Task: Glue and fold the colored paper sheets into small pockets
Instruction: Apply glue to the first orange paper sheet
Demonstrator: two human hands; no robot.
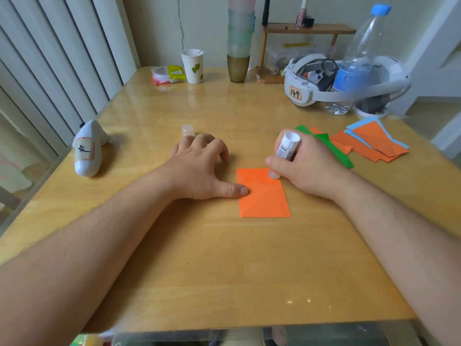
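Note:
An orange folded paper sheet [264, 196] lies flat on the wooden table [224, 258]. My right hand [306, 166] grips a white glue stick [285, 151], tilted, with its tip touching the sheet's top right corner. My left hand [207, 168] rests on the table beside the sheet, its thumb pressing the sheet's left edge and its fingers curled onto the wood. The glue stick's clear cap [187, 131] stands just beyond my left fingers. To the right lie green folded paper [334, 148] and a pile of orange and blue sheets [374, 143].
A white plush toy [87, 148] lies at the table's left edge. At the back stand a paper cup [192, 66], a snack packet [169, 74], stacked tumblers [238, 41], a white headset [304, 81], a water bottle [354, 63] and a small wooden shelf [306, 29].

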